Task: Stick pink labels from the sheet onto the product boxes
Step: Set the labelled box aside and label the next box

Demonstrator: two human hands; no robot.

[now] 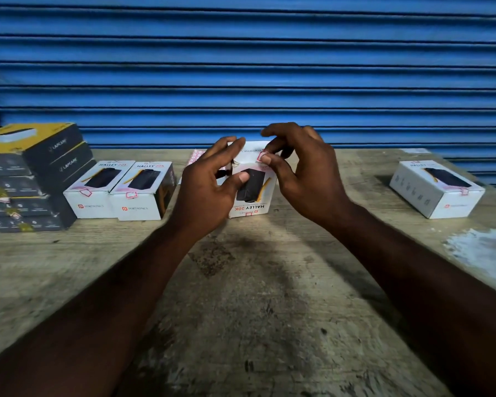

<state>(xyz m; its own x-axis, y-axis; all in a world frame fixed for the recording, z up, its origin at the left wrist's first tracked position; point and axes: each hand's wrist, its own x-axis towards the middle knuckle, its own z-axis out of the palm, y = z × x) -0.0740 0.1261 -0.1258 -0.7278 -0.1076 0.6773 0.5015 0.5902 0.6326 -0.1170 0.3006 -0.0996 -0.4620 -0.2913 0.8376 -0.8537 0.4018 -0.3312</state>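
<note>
The task looks well underway. Two white cardboard boxes printed with a black device [112,193] stand side by side left of centre, and each shows a pink sticker on its near top edge. So does the lone white box [435,190] far to the right on the worn wooden table [255,282]. The white cardboard product box [252,193] in the middle is the one being worked on. The left hand [209,181] grips it, thumb on the front face and fingers curved over the top. The right hand [304,167] pinches a small pink label [261,156] against the box's upper edge, apparently half stuck down. The sheet of pink labels [194,157] lies just behind the left hand, mostly hidden. Whether the stack of dark and yellow boxes [35,173] is fully labelled is hard to tell.
</note>
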